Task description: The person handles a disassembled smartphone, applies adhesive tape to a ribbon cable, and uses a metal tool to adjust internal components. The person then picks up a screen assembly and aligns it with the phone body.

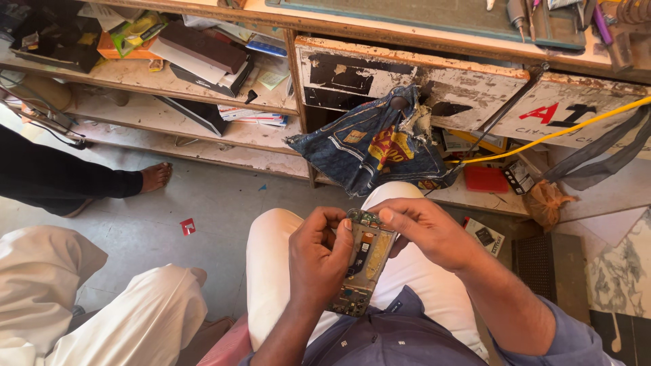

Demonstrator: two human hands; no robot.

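Here, a person seated at a cluttered repair bench holds an opened phone frame (361, 264) over the lap, its circuit boards and cables bared to the camera. The left hand (317, 261) wraps the frame's long edge, fingers closed around it from the side; the right hand (424, 230) clamps its upper end, thumb pressed on the top corner. The gutted handset looks light and stiff, yet fragile: thin boards and ribbon cables sit between the two grips, so the metal side rails, where both hands already bear, seem the safest purchase. Beyond the right hand's knuckles a crumpled blue bag (369, 142) hangs from the bench, with a yellow cable (563, 132) running off past it. Out from the left hand's wrist lie the pale trousers of another seated person (129, 318), and farther on a bare foot (156, 176) on the grey floor.
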